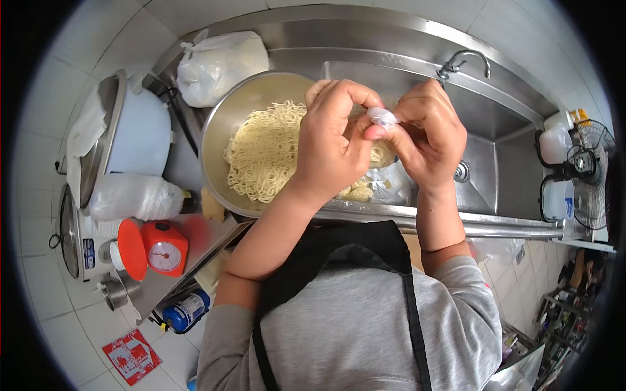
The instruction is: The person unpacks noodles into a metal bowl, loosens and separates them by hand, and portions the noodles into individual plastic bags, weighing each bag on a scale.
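Observation:
My left hand (334,133) and my right hand (430,133) are raised close together over the sink's front left part. Between their fingertips they pinch the gathered, twisted top of a clear plastic bag (383,117). Pale yellow noodles show through the bag below my fingers, though my hands hide much of it. Lower down lies a knotted clear bag of noodles (385,186). To the left, a large metal bowl (215,140) holds a heap of loose yellow noodles (264,153), partly covered by my left hand and forearm.
A stainless steel sink (515,159) with a faucet (466,62) extends right. A full white plastic bag (222,68) stands behind the bowl. At left are a red scale (165,249) and a roll of clear plastic bags (137,197). A fan (590,163) stands at the right.

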Demonstrator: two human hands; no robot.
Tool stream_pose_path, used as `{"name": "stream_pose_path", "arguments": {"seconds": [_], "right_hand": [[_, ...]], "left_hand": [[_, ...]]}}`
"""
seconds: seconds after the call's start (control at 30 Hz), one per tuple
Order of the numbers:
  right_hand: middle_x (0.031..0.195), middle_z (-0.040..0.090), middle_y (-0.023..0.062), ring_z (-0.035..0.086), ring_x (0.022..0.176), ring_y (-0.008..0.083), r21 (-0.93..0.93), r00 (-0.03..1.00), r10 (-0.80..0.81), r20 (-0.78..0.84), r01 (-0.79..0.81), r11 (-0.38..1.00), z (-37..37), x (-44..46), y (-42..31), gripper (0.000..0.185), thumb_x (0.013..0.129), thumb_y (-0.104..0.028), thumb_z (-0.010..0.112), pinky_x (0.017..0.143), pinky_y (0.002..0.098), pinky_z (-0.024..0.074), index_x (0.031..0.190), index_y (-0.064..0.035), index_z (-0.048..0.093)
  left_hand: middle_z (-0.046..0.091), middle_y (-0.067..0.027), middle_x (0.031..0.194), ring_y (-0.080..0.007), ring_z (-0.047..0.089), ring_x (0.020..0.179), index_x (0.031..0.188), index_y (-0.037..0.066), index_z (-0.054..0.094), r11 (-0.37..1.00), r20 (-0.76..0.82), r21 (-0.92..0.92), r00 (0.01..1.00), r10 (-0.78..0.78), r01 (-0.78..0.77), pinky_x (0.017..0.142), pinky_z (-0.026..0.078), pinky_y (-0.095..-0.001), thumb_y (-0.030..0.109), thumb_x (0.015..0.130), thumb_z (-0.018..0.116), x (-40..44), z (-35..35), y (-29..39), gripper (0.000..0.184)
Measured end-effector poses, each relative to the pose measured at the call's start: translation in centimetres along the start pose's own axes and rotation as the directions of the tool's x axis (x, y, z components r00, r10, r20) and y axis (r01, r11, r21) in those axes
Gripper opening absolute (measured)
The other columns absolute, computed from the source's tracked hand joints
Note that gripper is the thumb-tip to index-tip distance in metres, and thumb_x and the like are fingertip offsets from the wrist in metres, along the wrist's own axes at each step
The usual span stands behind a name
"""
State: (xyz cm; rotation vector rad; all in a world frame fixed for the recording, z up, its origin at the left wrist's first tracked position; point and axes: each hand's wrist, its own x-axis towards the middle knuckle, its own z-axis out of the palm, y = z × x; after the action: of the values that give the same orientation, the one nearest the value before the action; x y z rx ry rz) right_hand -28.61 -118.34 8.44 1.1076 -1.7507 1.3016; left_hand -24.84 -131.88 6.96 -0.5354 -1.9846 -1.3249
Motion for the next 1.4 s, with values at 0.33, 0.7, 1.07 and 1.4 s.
{"name": "stream_pose_path", "arguments": {"seconds": [0.33,0.7,1.07,1.4], "right_hand": [[0.064,0.053,0.0041,0.046,0.055,0.0197,-0.143,0.998,-0.059,0.008,0.06,0.988,-3.0,-1.2,2.0,0.028,0.061,-0.018,0.077,0.051,0.0286,0.0364,0.072,-0.0053,0.055],[0.076,0.056,0.0049,0.049,0.062,0.0104,0.265,0.938,0.346,-0.009,-0.331,0.906,-3.6,0.0,2.7,0.02,0.068,-0.003,0.072,0.054,0.0228,0.0405,0.087,0.0005,0.063],[0.076,0.058,0.0047,0.054,0.07,0.0089,0.588,0.86,0.389,0.331,-0.511,0.627,-2.8,-0.3,4.9,0.003,0.079,0.004,0.062,0.063,0.0216,0.0435,0.077,0.0009,0.061],[0.073,0.054,0.0048,0.048,0.065,0.0094,0.491,0.91,0.337,0.239,-0.413,0.767,-3.2,-0.9,3.8,0.006,0.077,0.004,0.061,0.058,0.0203,0.0381,0.074,0.0015,0.057]], "left_hand": [[0.056,-0.0109,0.083,-0.0188,0.054,0.075,0.088,0.001,0.047,0.972,-0.054,-0.224,0.994,-0.091,0.077,0.071,0.045,-0.0273,-0.003,0.077,0.056,0.0,5.4,-0.8,0.015],[0.055,-0.0086,0.085,-0.0105,0.055,0.078,0.088,-0.001,0.045,0.828,-0.041,-0.52,0.963,-0.268,0.208,0.073,0.046,-0.0238,-0.005,0.087,0.051,0.4,5.1,-1.8,0.008],[0.058,-0.0044,0.084,-0.0087,0.057,0.084,0.083,0.001,0.053,0.83,-0.018,-0.543,0.987,-0.162,0.127,0.073,0.047,-0.0219,-0.003,0.082,0.061,-0.9,4.5,-2.4,0.009],[0.055,-0.0032,0.093,-0.0091,0.055,0.087,0.087,0.003,0.048,0.697,0.136,-0.588,0.899,-0.417,0.412,0.076,0.046,-0.0225,-0.008,0.081,0.06,-2.0,6.2,-2.5,0.017]]}}
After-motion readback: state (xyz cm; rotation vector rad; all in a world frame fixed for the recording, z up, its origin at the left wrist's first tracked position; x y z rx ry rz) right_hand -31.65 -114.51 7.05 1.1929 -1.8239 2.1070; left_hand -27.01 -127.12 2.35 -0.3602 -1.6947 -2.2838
